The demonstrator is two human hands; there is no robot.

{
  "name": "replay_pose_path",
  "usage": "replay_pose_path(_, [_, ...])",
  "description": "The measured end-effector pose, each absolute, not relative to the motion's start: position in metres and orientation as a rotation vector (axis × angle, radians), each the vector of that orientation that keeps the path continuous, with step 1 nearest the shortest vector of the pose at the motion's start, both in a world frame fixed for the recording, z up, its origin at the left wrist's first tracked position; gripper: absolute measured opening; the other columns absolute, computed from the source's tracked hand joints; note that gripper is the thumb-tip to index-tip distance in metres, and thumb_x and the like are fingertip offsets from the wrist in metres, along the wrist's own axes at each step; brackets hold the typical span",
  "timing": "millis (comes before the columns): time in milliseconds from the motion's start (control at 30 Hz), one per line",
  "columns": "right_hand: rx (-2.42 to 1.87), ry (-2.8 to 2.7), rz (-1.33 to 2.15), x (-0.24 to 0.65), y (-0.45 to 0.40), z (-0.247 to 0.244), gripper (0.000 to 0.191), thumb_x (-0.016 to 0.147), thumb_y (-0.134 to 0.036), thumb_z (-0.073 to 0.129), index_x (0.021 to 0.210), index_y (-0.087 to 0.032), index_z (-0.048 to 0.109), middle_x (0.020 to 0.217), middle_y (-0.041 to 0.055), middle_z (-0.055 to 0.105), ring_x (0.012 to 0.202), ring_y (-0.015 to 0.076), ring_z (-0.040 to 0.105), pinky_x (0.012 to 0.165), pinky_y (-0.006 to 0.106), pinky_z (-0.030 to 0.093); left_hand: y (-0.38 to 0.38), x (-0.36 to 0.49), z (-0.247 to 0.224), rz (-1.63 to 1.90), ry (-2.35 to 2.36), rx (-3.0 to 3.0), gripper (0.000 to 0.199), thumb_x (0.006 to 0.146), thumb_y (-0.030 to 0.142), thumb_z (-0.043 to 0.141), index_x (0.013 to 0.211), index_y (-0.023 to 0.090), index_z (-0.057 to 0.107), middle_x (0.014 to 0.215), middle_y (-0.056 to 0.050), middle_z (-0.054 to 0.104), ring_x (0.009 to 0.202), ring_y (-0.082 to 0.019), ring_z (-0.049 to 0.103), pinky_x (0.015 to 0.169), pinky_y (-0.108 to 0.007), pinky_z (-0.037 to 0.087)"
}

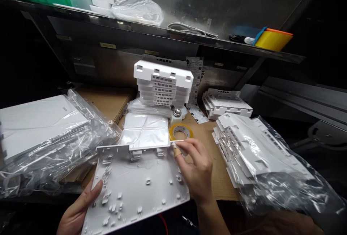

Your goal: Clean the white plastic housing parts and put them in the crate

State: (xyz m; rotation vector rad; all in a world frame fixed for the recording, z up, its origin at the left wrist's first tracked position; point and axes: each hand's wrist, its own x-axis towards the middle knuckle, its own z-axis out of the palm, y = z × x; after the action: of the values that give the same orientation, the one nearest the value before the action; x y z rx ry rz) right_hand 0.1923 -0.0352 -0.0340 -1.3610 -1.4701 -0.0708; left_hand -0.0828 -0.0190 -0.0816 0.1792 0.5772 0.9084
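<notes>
A white plastic cover (141, 195) is tilted before me, its inner side with small clips and posts facing up. My left hand (81, 206) is closed on its left edge, thumb on the inner face and fingers hidden beneath. At the upper right corner my right hand (195, 166) pinches the rim between thumb and fingers. A tan band wraps the thumb. Just beyond the cover lie a roll of yellow tape (192, 132), a small white bottle with a metal top (176, 114) and a pile of clear plastic bags (145, 130).
Slotted white plastic parts (164, 69) stand stacked at the back. Bagged covers (40, 123) lie left, more bagged parts (249, 148) right, and a smaller stack (227, 105) behind. A label strip (194, 83) hangs there. Overhead, a metal shelf (151, 33) holds a yellow container (273, 40).
</notes>
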Motion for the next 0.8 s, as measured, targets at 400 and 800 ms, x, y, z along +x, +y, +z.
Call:
replay_pose_path(400, [-1.144,-1.522,0.09,0.138,-0.025,0.0,0.017,0.093,-0.011,0.068,0.106,-0.02,0.073,0.096,0.0049,0.068,0.086,0.0177,0.064,0.077,0.033,0.054,-0.039,-0.033,-0.057,0.996,0.632,0.296,0.092,0.09,0.007,0.067,0.155,0.054,0.024,0.134,0.003,0.073,0.127,-0.03,0.064,0.118,-0.048,0.045])
replay_pose_path(800, [-1.13,-1.522,0.089,0.126,-0.018,0.002,0.016,0.094,-0.012,0.066,0.104,-0.022,0.074,0.092,0.0038,0.069,0.082,0.0178,0.064,0.076,0.032,0.053,-0.04,-0.017,-0.041,0.929,0.62,0.269,0.08,0.091,0.017,0.071,0.155,0.048,0.035,0.149,0.0,0.063,0.135,-0.03,0.058,0.119,-0.042,0.043])
